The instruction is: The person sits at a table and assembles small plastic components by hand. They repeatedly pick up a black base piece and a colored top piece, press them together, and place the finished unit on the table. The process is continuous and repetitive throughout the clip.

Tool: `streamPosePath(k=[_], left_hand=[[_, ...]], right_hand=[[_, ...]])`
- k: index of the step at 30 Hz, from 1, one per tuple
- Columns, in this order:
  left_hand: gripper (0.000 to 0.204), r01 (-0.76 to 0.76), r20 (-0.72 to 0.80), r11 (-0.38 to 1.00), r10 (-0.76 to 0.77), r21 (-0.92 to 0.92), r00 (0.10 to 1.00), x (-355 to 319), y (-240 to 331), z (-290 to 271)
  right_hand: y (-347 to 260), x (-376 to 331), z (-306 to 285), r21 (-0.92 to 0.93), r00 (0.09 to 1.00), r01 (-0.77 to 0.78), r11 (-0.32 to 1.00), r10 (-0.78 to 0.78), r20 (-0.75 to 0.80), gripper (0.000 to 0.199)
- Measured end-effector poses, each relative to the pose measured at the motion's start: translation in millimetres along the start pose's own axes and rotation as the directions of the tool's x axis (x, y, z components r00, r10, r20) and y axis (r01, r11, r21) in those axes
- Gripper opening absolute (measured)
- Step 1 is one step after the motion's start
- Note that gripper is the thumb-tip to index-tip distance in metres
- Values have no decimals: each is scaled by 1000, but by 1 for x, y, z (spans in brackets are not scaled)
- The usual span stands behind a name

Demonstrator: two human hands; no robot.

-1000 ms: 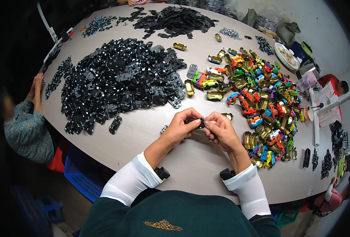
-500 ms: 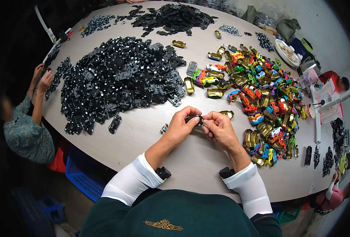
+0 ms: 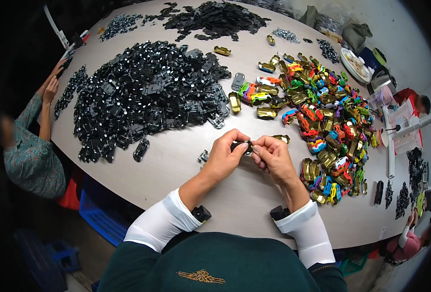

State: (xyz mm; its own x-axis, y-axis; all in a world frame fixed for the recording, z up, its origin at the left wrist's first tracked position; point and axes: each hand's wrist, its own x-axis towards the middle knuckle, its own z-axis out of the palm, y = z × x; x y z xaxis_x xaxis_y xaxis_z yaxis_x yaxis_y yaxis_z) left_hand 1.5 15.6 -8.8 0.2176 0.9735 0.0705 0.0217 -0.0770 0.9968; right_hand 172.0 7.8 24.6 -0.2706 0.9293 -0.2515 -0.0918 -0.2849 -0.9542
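My left hand [image 3: 224, 155] and my right hand [image 3: 273, 156] meet over the table, both pinching one small black toy-car part [image 3: 241, 145] between their fingertips. A gold toy-car shell [image 3: 282, 138] lies just beyond my right hand. A large heap of black toy-car chassis [image 3: 145, 97] spreads to the upper left. A pile of coloured and gold toy-car shells [image 3: 322, 117] lies to the right. A single black chassis [image 3: 141, 150] and a small grey piece [image 3: 204, 156] rest on the table left of my left hand.
The big round pale table [image 3: 176, 170] carries another black pile [image 3: 215, 17] at the far side. A person in a patterned top [image 3: 28, 155] sits at the left edge. Another person in red [image 3: 415, 102] is at the right. A blue crate [image 3: 98, 216] stands under the table.
My hands stay together on the small black part, fingers shifting slightly. The person at the left has raised their hands to the table edge.
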Motion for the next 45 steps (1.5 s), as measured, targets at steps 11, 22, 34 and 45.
streamPosePath(k=[11,22,34,45], left_hand=[[21,-38,-110,973,65,228,992,-28,40,-32],[22,606,-587,312,-162,732,793,-256,59,-206],[19,-320,98,458,444,830,890,-26,63,-134],[32,-243,55,415,416,877,908,3,45,-91]], right_hand=[[12,9,-10,-324,926,311,893,-362,-110,10],[-7,4,-51,-968,798,225,112,-592,117,30],[-5,11,-34,-618,935,287,732,-354,15,30],[-13,1,-19,38,984,172,984,-173,31,42]])
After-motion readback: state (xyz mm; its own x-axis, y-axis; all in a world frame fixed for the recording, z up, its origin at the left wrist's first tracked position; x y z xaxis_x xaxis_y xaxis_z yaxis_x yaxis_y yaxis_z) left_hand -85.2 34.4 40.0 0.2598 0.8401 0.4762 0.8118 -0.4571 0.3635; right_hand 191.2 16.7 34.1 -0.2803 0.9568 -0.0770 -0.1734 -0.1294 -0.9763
